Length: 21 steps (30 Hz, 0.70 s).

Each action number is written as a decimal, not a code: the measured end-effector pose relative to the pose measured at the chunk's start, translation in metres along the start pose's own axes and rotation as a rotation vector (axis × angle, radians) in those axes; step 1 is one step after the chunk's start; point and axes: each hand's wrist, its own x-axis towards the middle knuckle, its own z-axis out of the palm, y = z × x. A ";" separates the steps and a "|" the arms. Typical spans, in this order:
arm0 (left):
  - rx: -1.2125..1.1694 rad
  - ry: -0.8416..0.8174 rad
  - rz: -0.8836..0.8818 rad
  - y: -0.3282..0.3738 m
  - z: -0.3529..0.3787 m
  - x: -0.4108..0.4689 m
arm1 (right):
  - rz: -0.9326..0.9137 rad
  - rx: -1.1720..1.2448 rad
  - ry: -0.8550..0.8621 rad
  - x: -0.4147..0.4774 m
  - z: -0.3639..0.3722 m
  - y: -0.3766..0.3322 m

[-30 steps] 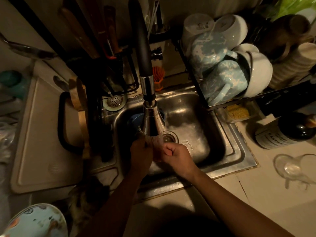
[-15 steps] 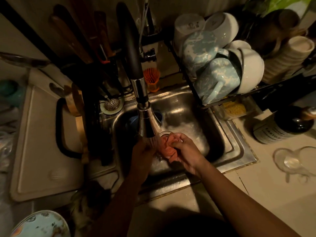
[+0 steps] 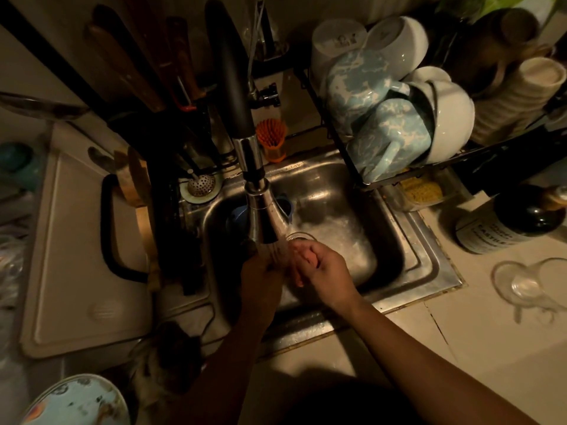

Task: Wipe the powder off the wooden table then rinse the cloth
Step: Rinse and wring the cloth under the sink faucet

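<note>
Over the sink (image 3: pixel 429 256), under the running faucet (image 3: pixel 260 216), the right hand (image 3: pixel 325 271) has its grip curled round the pinkish cloth (image 3: pixel 302 254), which is mostly hidden. The left hand (image 3: pixel 260 277) is in shadow; its grip cannot be told.

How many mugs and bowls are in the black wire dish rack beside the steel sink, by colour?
Pale blue marbled ceramic mugs: 2
White ceramic bowls or cups: 4
Beige ribbed stack at the right: too dim to count
Total counted: 6
</note>
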 end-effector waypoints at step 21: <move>0.185 -0.170 -0.131 0.041 -0.026 0.057 | 0.185 0.590 0.042 0.024 -0.027 -0.032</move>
